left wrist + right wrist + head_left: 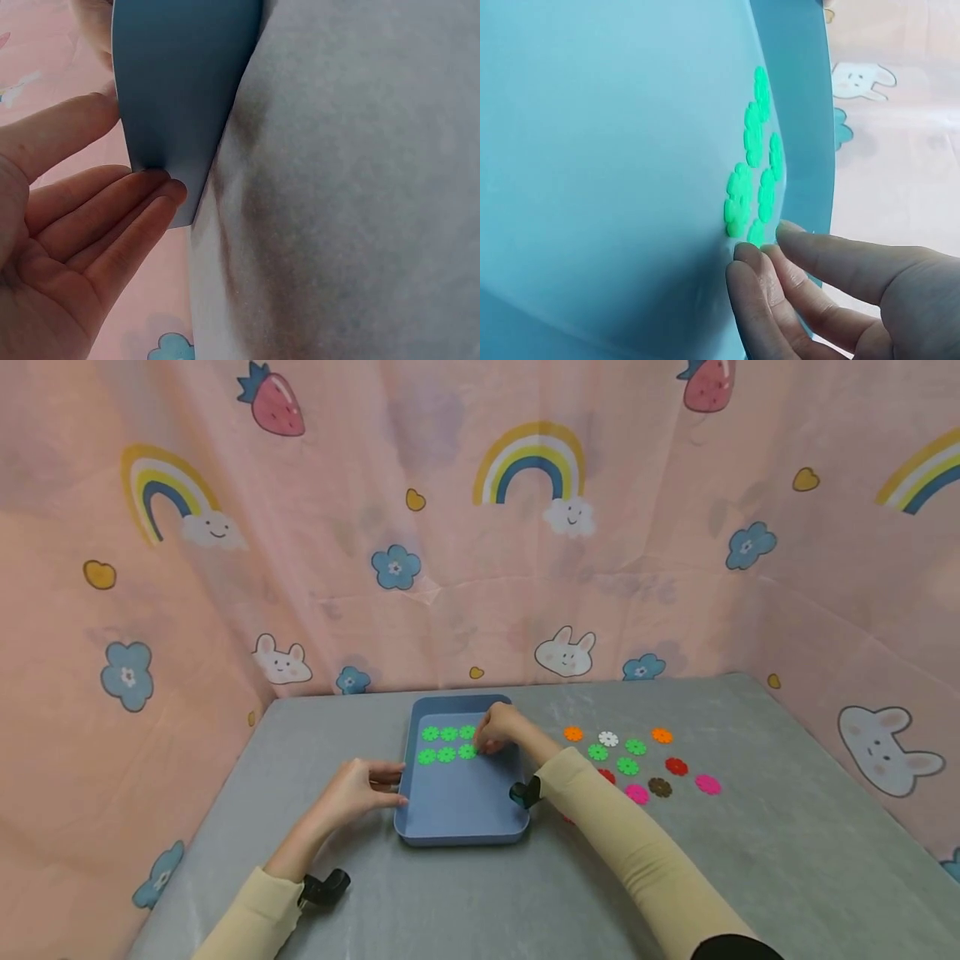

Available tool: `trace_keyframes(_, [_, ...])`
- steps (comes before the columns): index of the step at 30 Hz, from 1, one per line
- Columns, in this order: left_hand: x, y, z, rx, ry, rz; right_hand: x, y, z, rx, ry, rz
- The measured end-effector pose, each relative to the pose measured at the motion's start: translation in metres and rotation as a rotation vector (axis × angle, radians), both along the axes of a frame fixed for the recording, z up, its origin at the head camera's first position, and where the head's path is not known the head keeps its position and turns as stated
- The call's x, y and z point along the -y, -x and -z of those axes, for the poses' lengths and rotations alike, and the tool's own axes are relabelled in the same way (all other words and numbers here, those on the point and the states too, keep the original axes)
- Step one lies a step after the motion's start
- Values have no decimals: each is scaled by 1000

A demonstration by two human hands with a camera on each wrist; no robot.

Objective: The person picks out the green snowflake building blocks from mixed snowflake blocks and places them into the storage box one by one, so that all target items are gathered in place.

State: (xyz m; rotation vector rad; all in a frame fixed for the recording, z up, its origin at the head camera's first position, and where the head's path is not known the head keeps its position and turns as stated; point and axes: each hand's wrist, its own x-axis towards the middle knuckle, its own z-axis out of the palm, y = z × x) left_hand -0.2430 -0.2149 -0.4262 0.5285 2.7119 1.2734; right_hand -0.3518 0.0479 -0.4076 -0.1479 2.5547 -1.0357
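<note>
A blue tray [461,818] lies on the table, holding green flower-shaped discs [447,734] in two short rows near its far end. My left hand [367,789] rests at the tray's left side. In the left wrist view its fingers [124,217] extend against the tray's outer wall [180,97], with the thumb at the rim. My right hand [501,727] reaches into the tray by the right end of the rows. In the right wrist view its bent fingertips are right beside the nearest green discs [756,231], and nothing shows between thumb and fingers.
Right of the tray, loose flower discs lie scattered: orange [662,736], white [608,739], green [627,766], red [677,766], pink [707,784] and brown [660,787]. The right sleeve [622,835] covers part of them. A patterned pink curtain [450,627] surrounds the grey table [787,860].
</note>
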Motion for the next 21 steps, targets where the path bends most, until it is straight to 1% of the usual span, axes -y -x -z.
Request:
trace_keyframes(6, [0,1,0,4,1,-2,-4,-2,-7,-1,3,-12])
trace_keyframes(12, [-2,0,-2,-1,6,-5,-15,-9,-21,-25,16,-30])
trace_keyframes(17, [-3,-1,-3,3,9,-11,-29,-15,-30,-47,76,-63])
trace_keyframes(21, [-3,-2,-2,3,13,-18,-39,-21,-37,-65,114,-70])
